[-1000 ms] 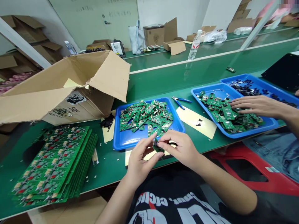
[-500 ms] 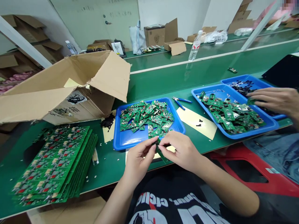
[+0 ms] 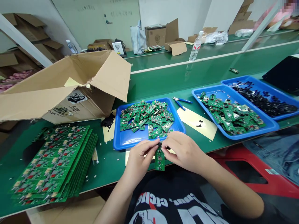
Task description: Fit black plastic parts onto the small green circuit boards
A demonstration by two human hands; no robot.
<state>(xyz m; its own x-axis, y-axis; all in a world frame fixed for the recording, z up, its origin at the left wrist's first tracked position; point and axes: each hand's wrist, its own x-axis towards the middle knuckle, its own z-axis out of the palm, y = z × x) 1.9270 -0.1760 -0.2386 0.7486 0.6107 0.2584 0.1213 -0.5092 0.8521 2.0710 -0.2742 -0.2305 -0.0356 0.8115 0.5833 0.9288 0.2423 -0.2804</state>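
A small green circuit board (image 3: 159, 160) hangs between my hands at the table's front edge, its lower end free and facing me. My left hand (image 3: 140, 157) pinches its top left corner between thumb and forefinger. From the other side, my right hand (image 3: 183, 151) grips the top right corner. A small black part (image 3: 159, 144) shows at the board's upper end between the fingertips; whether it is fixed there I cannot tell. Just beyond my hands, a blue tray (image 3: 121, 143) holds a heap of similar boards (image 3: 149, 116).
A stack of uncut board panels (image 3: 56, 158) and an open cardboard box (image 3: 77, 90) stand left. Blue-handled cutters (image 3: 182, 100) lie beyond yellow paper (image 3: 198, 123). Rightward are a blue tray of boards (image 3: 233, 136) and a tray of black parts (image 3: 268, 99), by a red stool (image 3: 249, 174).
The circuit board has turned from slanted to hanging upright, showing more of its face. The other person's hand has left the tray of black parts at the right.
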